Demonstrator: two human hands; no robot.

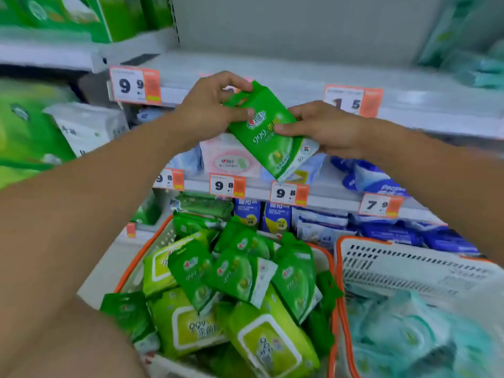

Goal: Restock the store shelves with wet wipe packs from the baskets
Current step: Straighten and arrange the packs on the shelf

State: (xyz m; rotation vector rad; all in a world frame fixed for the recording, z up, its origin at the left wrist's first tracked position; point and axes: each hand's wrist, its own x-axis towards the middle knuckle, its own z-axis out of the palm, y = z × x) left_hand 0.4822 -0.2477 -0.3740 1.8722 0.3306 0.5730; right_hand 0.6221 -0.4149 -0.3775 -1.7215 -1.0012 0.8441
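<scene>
1. The left hand (210, 105) pinches the top corner of a green wipe pack (268, 129); the right hand (324, 129) pinches its lower edge; the pack hangs tilted in front of the upper shelf (272, 75), not yet placed.
2. Much looks left to do (that shelf is bare in the middle).
3. The left basket (136, 257) is heaped with green packs; the right basket (409, 263) holds pale teal packs.
</scene>
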